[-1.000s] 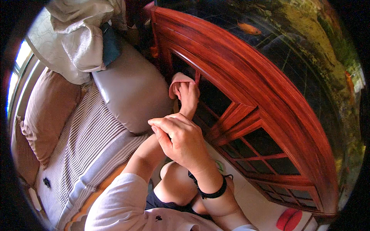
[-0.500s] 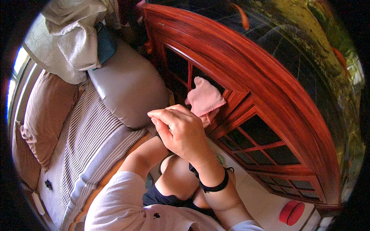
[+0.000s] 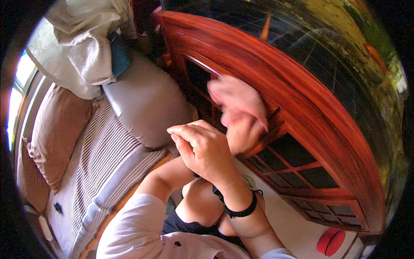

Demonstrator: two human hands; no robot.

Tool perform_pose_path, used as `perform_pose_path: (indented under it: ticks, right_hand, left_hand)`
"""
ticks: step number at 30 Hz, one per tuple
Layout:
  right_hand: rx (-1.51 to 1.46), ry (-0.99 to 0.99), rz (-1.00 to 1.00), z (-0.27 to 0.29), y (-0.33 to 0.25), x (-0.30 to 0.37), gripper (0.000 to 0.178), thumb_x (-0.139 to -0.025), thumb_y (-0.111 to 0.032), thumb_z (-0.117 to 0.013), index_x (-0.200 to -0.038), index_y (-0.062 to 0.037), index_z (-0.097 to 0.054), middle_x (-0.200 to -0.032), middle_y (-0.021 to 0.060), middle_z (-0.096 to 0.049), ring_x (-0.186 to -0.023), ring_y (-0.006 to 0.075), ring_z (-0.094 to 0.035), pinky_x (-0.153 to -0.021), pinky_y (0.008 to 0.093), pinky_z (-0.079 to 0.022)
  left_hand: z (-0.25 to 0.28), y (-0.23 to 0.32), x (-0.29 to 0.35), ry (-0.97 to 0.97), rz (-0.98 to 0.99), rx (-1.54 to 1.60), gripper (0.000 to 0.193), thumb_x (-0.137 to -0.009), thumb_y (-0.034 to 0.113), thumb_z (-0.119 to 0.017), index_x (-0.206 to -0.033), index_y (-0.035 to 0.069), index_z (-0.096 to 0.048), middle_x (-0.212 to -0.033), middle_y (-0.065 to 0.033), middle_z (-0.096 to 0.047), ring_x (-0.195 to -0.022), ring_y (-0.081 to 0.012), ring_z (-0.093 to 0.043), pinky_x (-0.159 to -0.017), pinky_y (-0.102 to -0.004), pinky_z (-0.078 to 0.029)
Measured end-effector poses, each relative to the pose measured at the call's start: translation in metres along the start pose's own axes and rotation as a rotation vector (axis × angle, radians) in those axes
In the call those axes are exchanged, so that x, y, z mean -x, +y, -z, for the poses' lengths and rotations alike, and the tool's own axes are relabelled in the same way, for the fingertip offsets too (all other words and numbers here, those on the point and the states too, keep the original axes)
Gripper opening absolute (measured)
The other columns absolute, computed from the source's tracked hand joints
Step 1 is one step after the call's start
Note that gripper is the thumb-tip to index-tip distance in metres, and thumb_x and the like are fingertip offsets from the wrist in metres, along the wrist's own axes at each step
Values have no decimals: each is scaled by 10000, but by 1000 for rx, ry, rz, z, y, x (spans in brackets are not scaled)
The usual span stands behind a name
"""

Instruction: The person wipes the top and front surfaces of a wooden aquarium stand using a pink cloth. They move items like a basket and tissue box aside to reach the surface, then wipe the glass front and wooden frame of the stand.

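My left hand [image 3: 242, 131] reaches out from behind my right hand and grips a pink cloth [image 3: 236, 97], which is blurred with motion. The cloth lies against the red wooden frame [image 3: 302, 93] of a glass-topped table, just under its rim. My right hand [image 3: 202, 149] hovers nearer to me with its fingers curled in and nothing visible in it. A black band [image 3: 241, 210] sits on that wrist. My left forearm is partly hidden behind the right hand.
The table's side has dark lattice panels [image 3: 302, 155]. To the left stands a sofa with a grey armrest [image 3: 148, 103], a striped seat [image 3: 92, 164] and beige pillows [image 3: 54, 134]. White fabric [image 3: 82, 47] is piled behind. A red round object [image 3: 331, 241] lies on the floor.
My left hand has carried the pink cloth up and to the right, from the lower lattice panel to the frame under the table's rim. The right hand has barely moved.
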State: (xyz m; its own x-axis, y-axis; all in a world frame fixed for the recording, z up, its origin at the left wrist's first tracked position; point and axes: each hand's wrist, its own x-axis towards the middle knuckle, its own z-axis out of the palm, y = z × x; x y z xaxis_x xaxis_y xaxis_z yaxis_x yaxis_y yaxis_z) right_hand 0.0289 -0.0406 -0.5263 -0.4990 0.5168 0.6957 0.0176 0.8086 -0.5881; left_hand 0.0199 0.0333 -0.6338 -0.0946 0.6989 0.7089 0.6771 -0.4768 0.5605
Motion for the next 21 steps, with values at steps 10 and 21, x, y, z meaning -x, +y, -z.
perform_pose_path:
  ticks: [10,21]
  right_hand:
    - [-1,-60,3,-5,-5,1,107,-876,-109,-666,-969,-57,-679,-864,98,-712,-831,276,-670,-752,378,-548]
    - [11,-80,-11,-8,-4,8,107,-883,-196,-660,-930,-102,-644,-780,92,-672,-802,275,-652,-713,398,-534]
  left_hand:
    - [64,39,-89,106,400,338,381,-883,304,-588,-1098,-10,-603,-868,-168,-646,-883,-312,-621,-726,-435,-491]
    - [-2,-33,-58,478,109,-13,523,-982,293,-416,-1339,-87,-380,-1288,-325,-432,-1166,-501,-431,-1036,-525,-336]
